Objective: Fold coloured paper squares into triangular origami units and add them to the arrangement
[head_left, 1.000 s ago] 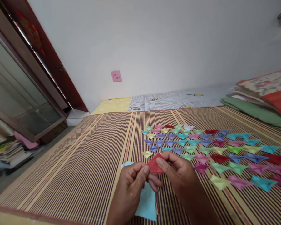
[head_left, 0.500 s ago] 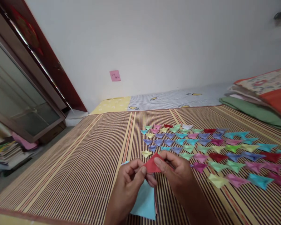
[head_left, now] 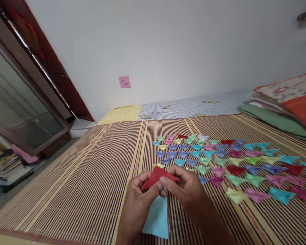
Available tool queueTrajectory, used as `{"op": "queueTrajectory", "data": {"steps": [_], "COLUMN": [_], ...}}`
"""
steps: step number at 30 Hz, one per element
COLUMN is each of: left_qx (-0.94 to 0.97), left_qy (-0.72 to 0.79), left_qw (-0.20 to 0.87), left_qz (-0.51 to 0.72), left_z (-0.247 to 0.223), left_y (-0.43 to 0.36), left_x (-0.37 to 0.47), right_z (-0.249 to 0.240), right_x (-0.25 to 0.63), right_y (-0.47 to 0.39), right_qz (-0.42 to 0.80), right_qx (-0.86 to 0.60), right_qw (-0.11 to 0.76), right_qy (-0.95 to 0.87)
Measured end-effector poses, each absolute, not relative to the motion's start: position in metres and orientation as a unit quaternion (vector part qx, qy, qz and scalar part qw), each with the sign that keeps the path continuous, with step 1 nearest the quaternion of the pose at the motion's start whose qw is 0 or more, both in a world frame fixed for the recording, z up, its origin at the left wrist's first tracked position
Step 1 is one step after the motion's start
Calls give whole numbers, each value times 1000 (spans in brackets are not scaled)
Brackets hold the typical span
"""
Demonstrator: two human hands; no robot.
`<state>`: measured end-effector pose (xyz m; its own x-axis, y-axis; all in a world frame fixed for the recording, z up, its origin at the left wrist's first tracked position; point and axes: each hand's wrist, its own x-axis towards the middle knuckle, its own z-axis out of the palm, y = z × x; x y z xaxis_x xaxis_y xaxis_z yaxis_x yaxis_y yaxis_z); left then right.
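Note:
A folded red paper (head_left: pixel 159 177), triangular in outline, is held up between both hands. My left hand (head_left: pixel 140 199) grips its left side, with the thumb on the lower edge. My right hand (head_left: pixel 187 190) pinches it from the right, thumb on the front face and fingers behind. The two thumbs meet at the paper's lower middle. Below the hands lies a stack of paper with a light blue sheet (head_left: pixel 156 219) on top, partly covered by the left hand. Rows of small folded paper pieces (head_left: pixel 236 196) in many colours spread out beyond and to the right.
Everything lies on a striped bamboo mat (head_left: pixel 73 183). Folded bedding with a green piece (head_left: pixel 272 120) and a red-orange one sits at the back right. A pink note (head_left: pixel 124 82) sticks to the white wall (head_left: pixel 183 44). Books (head_left: pixel 7 168) are piled at the far left.
The red paper has turned and shifted left, showing a wider triangle. My right hand has moved left, bringing its thumb against the left thumb.

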<state>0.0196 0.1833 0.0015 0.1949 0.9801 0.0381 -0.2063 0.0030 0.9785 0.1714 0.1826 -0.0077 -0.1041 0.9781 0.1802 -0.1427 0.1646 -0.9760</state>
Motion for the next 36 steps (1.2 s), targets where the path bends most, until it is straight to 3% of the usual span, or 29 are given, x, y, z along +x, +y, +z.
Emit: {"op": "queueTrajectory", "data": {"steps": [18, 28, 32, 36], "left_qx": [454, 464, 518, 539], "left_qy": [388, 413, 407, 400], "left_qw": [597, 570, 556, 564], "left_qz": [536, 538, 507, 480], "left_z": [-5, -5, -1, 6], "left_y": [184, 186, 184, 181], "left_x": [27, 25, 34, 35], "right_z": [-11, 0, -1, -1], "right_x": [173, 200, 190, 177], "right_y": [184, 185, 185, 182], "right_qz": [511, 410, 472, 543], "right_qx": [-398, -485, -429, -369], "right_qw": [562, 586, 543, 559], "right_qy": [-514, -503, -547, -507]}}
